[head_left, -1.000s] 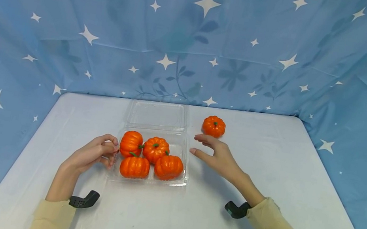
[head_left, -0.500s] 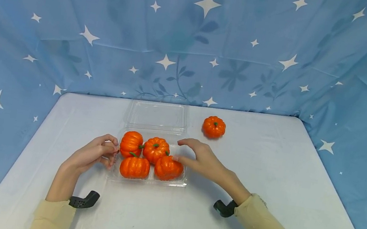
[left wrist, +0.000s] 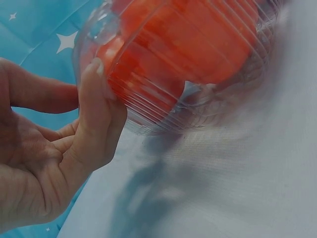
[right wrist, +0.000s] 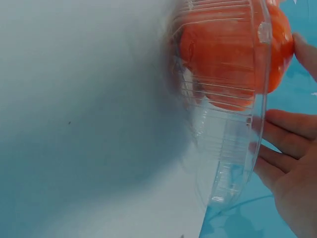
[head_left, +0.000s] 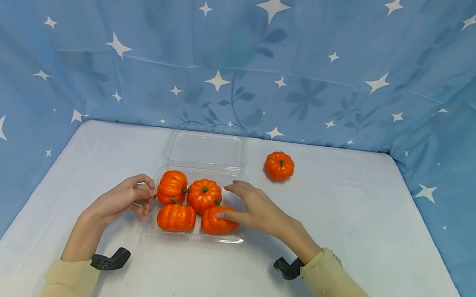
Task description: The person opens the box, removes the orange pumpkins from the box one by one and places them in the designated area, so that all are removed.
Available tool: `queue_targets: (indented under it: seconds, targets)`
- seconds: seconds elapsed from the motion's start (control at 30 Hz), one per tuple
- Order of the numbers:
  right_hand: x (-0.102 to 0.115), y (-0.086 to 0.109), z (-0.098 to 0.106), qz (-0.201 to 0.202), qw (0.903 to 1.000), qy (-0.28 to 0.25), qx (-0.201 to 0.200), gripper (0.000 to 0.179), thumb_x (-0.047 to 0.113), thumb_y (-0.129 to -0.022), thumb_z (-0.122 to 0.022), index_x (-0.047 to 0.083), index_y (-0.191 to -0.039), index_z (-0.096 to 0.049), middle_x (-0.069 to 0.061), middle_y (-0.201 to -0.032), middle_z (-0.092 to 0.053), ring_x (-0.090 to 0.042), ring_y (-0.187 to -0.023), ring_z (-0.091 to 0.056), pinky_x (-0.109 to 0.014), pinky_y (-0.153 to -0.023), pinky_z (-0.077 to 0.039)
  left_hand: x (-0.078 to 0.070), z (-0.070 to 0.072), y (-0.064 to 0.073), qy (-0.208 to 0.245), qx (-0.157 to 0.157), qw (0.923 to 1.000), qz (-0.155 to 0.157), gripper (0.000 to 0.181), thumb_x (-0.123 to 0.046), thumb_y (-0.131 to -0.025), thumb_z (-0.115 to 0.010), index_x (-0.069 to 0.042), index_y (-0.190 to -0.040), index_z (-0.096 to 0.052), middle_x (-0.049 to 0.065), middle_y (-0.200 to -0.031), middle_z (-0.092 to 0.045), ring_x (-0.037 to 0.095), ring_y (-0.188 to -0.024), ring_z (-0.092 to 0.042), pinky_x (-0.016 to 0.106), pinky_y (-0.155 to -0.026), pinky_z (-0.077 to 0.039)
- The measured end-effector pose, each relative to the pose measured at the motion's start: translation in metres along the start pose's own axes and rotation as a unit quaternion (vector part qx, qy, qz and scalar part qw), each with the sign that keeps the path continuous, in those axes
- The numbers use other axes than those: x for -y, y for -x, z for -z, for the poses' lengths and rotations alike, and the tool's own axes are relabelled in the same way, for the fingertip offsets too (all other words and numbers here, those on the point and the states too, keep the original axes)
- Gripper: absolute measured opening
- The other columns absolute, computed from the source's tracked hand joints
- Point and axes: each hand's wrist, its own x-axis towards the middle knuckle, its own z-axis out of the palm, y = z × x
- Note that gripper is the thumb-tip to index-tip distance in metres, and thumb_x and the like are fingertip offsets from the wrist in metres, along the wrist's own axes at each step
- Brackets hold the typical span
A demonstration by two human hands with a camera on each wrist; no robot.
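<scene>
Left of centre on the white surface (head_left: pixel 349 213), the left hand (head_left: pixel 121 197) pinches the left rim of a clear box (head_left: pixel 205 238), probably thin and easily bent; support it there. Inside sit four pumpkins (head_left: pixel 176 218), presumably light, firm and slippery; grip around the ribbed sides. The right hand (head_left: pixel 262 214), unclenched, touches the front-right pumpkin (head_left: pixel 217 226) with its thumb. Farther right, behind, lies a fifth pumpkin (head_left: pixel 279 166).

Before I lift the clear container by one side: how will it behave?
The clear container probably flexes: its walls look thin and ribbed. The four pumpkins inside may shift, being rounded and uncovered. Its open lid may flop, laid out behind.
</scene>
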Motion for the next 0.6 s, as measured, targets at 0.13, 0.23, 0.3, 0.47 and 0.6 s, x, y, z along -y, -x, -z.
queue_targets:
  seconds: [0.13,0.23,0.3,0.47,0.6]
  targets:
    - [0.002,-0.001,-0.001,0.004,0.9997,0.012,0.02,0.073,0.05,-0.09,-0.076,0.002,-0.142,-0.058,-0.016,-0.15,-0.055,-0.033,-0.145,-0.046,-0.052,-0.116,-0.041,0.0,0.0,0.0,0.002,-0.001,1.0,0.002,0.017,-0.006,-0.103,-0.045,0.003,-0.116,-0.039,0.009,-0.078,-0.056,0.02,-0.062,-0.06,0.033,-0.058,-0.058]
    - [0.005,-0.003,-0.001,0.01,0.9991,0.026,0.033,0.071,0.052,-0.09,-0.076,0.004,-0.139,-0.061,-0.014,-0.144,-0.06,-0.03,-0.137,-0.054,-0.048,-0.113,-0.047,0.0,0.001,0.0,0.005,-0.001,1.0,0.002,0.017,-0.007,-0.103,-0.046,0.002,-0.116,-0.039,0.008,-0.078,-0.056,0.019,-0.062,-0.06,0.033,-0.057,-0.058]
    - [0.007,-0.004,-0.001,0.012,0.9985,0.034,0.042,0.067,0.052,-0.09,-0.075,0.004,-0.136,-0.064,-0.012,-0.138,-0.065,-0.028,-0.13,-0.06,-0.044,-0.109,-0.051,0.0,0.001,0.0,0.007,0.001,1.0,0.001,0.017,-0.007,-0.103,-0.046,0.002,-0.116,-0.039,0.008,-0.078,-0.056,0.019,-0.062,-0.06,0.033,-0.057,-0.058]
    - [0.011,-0.006,-0.001,0.017,0.997,0.05,0.057,0.059,0.05,-0.092,-0.074,0.002,-0.125,-0.07,-0.012,-0.124,-0.071,-0.027,-0.112,-0.066,-0.041,-0.099,-0.057,0.001,0.001,0.0,0.006,0.001,1.0,0.001,0.018,-0.007,-0.103,-0.046,0.003,-0.116,-0.039,0.008,-0.078,-0.056,0.019,-0.061,-0.06,0.033,-0.056,-0.058]
    - [0.013,-0.008,-0.002,0.02,0.9955,0.06,0.071,0.054,0.049,-0.093,-0.073,0.003,-0.12,-0.073,-0.012,-0.119,-0.073,-0.024,-0.107,-0.068,-0.039,-0.095,-0.058,0.0,0.0,-0.001,0.006,0.0,1.0,0.003,0.018,-0.006,-0.102,-0.046,0.004,-0.116,-0.039,0.008,-0.078,-0.056,0.02,-0.06,-0.059,0.032,-0.056,-0.058]
